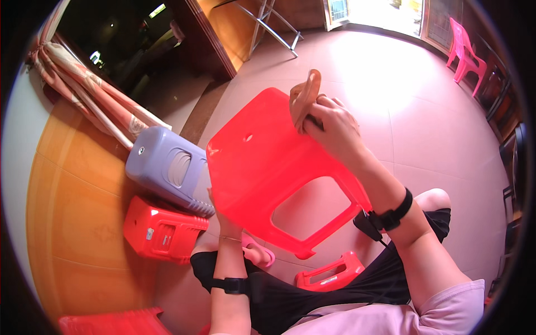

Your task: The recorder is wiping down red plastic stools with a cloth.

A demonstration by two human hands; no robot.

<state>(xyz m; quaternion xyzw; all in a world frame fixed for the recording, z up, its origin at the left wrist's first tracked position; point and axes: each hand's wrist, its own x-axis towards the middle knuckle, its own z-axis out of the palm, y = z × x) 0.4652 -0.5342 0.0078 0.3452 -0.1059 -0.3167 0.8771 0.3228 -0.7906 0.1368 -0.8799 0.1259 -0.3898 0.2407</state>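
A red plastic stool (268,155) is held up, tilted, before me, its seat turned to the upper left and an open-sided leg frame towards me. My left hand (220,209) is at the stool's lower left edge, its fingers mostly hidden behind it. My right hand (335,121) grips a brown cloth (303,98) at the stool's upper right edge. Whether the cloth touches the seat cannot be told.
A stack of blue-grey stools (167,167) and a stack of red stools (167,232) stand at the left. Another red stool (331,272) is below the held one. A red plastic item (113,322) lies lower left; a pink chair (465,54) stands far right.
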